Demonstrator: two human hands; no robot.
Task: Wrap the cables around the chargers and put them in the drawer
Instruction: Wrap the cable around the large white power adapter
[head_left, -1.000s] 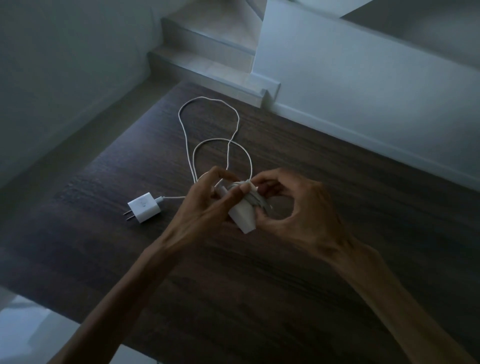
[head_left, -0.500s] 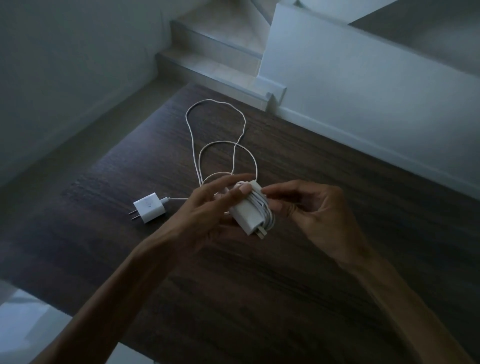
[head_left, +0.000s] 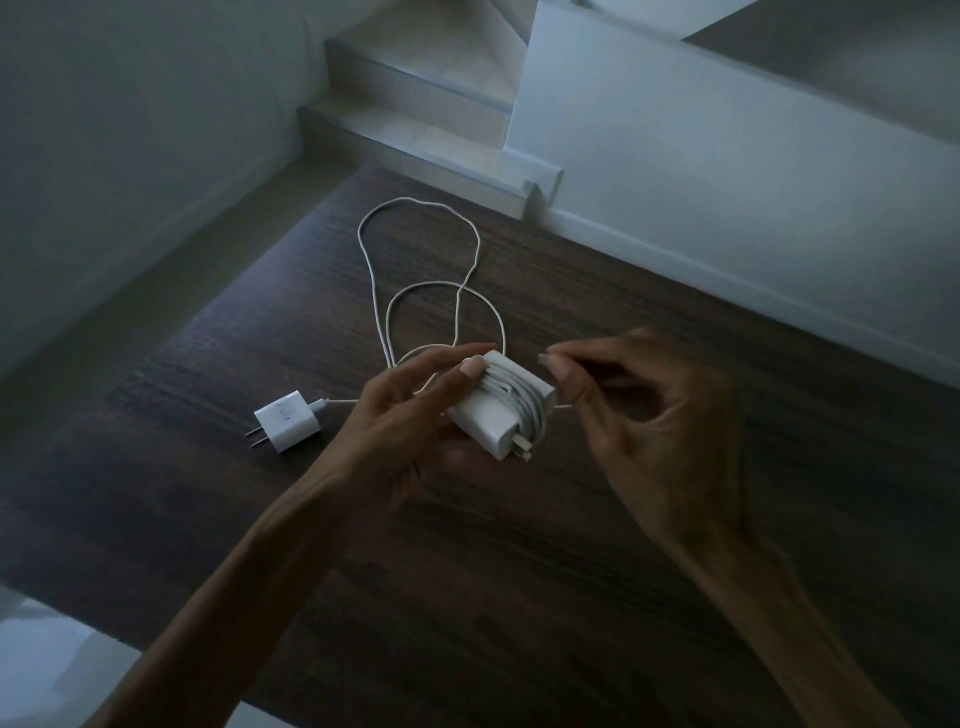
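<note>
The left hand (head_left: 400, 410) grips a white charger (head_left: 493, 415) above the table, thumb pressed on the top edge over the coils, the other fingers closed underneath. A white cable (head_left: 524, 395) is wound in several turns around the block, and the plug prongs (head_left: 522, 449) stick out at the lower end, toward the camera. The right hand (head_left: 654, 415) sits just beside the block, thumb and forefinger pinched together on the cable end (head_left: 544, 359), a small connector tip held near the block's upper corner. A short stretch of free cable runs from the coils to that hand.

Behind the hands, on the dark wooden table (head_left: 519, 571), a second white cable (head_left: 421, 249) lies loose in two overlapping loops that reach toward the far edge. It leads left to a smaller white charger (head_left: 288, 421), which lies flat on the wood well to the left of the held block, its two prongs pointing toward the near left. The cable is plugged into its right side; none of it is wound around that charger.

No drawer or other container shows in the view, so neither charger is inside anything. Past the table's far edge stand pale steps (head_left: 415, 114) and a white wall panel (head_left: 727, 171). The light is dim, and fine detail on the coils is hard to tell.
</note>
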